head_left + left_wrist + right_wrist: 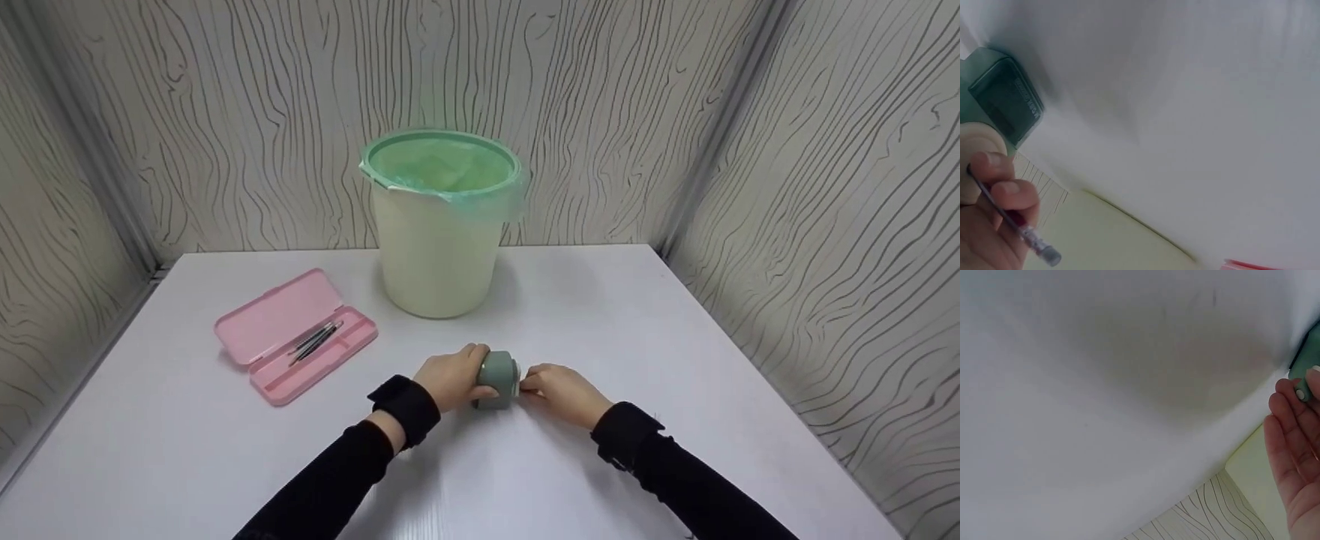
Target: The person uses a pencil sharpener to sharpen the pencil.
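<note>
A green crank pencil sharpener (495, 379) lies on its side on the white table, with its dark see-through shavings drawer (1008, 101) showing in the left wrist view. My left hand (450, 379) grips the sharpener's body, thumb on the near side and fingers over the top. A pencil (1033, 239) with a grey eraser end runs along the curled fingers toward the sharpener's cream round face (982, 138). On the other side, my right hand (566, 394) pinches the small green crank knob (1302, 392) between thumb and forefinger. Its other fingers extend loosely.
An opened pink pencil case (315, 360) with several pencils (316, 343) inside lies at the left. Behind the hands stands a tall cream bin (439, 255) with a green rim and a plastic liner. Wood-patterned panels surround the table (615, 315).
</note>
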Demonstrator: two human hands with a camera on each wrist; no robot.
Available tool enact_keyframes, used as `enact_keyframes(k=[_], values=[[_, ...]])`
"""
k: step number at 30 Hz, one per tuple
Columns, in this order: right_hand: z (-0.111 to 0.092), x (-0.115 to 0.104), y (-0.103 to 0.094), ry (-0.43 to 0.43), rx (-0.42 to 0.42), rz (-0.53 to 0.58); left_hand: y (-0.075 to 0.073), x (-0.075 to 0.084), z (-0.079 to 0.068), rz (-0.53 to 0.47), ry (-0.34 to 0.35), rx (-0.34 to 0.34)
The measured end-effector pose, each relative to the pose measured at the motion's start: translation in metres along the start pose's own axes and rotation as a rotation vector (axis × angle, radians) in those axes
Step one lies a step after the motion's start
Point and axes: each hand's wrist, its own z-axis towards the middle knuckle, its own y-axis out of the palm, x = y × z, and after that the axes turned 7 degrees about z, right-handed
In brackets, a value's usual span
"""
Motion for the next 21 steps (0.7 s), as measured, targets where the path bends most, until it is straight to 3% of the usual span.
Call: enact_keyframes(k=[10,21], values=[[-0.008,-0.004,-0.002,-0.048,0.058,0.003,0.0,-0.001,0.001,0.007,-0.004,-0.012],[-0.016,-0.008,-0.006,-0.039,0.043,0.065,-0.002,0.002,0.002,0.007,-0.016,-0.049]])
